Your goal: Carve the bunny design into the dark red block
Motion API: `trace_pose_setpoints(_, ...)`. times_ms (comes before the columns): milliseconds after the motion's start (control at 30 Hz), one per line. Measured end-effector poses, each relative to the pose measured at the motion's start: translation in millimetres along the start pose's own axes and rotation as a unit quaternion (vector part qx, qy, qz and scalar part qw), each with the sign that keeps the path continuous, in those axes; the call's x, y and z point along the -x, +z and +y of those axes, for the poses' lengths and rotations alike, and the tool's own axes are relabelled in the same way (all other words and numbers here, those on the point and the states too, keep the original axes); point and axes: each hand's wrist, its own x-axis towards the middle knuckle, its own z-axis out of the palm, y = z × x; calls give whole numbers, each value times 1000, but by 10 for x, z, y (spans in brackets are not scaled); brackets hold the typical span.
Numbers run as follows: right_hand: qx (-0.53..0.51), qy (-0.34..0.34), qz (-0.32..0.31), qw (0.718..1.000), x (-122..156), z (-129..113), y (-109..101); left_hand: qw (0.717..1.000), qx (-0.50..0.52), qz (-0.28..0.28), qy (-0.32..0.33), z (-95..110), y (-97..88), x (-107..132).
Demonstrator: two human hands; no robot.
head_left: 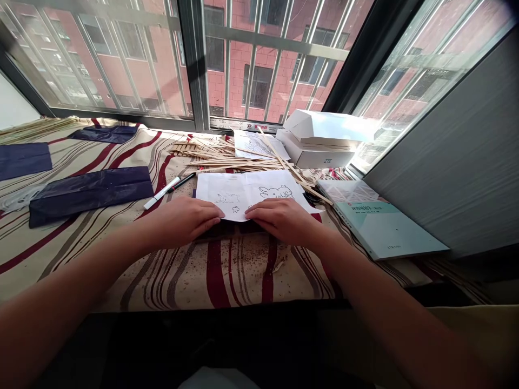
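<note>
A white sheet of paper (247, 186) with line drawings of animals and a small star lies in front of me, a crease down its middle. At its near edge, my left hand (190, 220) grips the paper left of the crease, fingers together and thumb beneath. My right hand (281, 219) does the same just right of the crease, its fingertips a short gap from the left ones. Something dark (227, 231) shows under the near edge; its kind is hidden. Left of the sheet are a white marker (161, 193) and a black pen (181, 182).
Thin wooden sticks (219, 162) lie behind the paper, with another drawn sheet (259, 145). A white box (320, 146) stands at the back right, a book (381, 219) nearer. Dark blue sheets (93, 192) lie left on the striped cloth (239, 281), which has brown crumbs.
</note>
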Motion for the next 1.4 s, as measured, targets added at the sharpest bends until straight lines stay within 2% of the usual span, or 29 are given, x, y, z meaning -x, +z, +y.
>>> trace_pose_setpoints(100,78,-51,-5,996,17,-91,14,999,-1,-16,50,17,24,58)
trace_pose_setpoints(233,139,-116,42,983,66,-137,40,993,-71,40,90,146,125,39)
trace_pose_setpoints(367,153,-146,78,974,117,-92,68,989,-90,56,103,273,203,-46)
trace_pose_setpoints(467,160,-149,86,972,141,-69,70,987,-96,69,106,319,232,-74)
trace_pose_setpoints(600,162,-147,67,973,146,-84,46,988,-106,79,81,371,270,-81)
trace_pose_setpoints(833,102,-87,75,988,8,-200,78,988,-109,83,73,433,310,-96)
trace_pose_setpoints(933,98,-83,66,990,-49,-210,108,988,-104,92,67,462,327,-84)
trace_pose_setpoints(1100,50,-84,87,991,-57,-184,137,988,-83,106,79,491,356,-62)
trace_pose_setpoints(1200,44,-76,71,994,-22,-206,115,990,-70,93,77,493,379,-67)
trace_pose_setpoints(1267,35,-71,38,996,-28,-220,53,993,-40,87,64,491,402,-81)
trace_pose_setpoints(1333,0,-69,-15,998,-123,-205,-55,995,-1,89,49,481,428,-97)
trace_pose_setpoints(1400,-55,-64,-65,994,-351,-137,-193,995,28,93,30,461,451,-104)
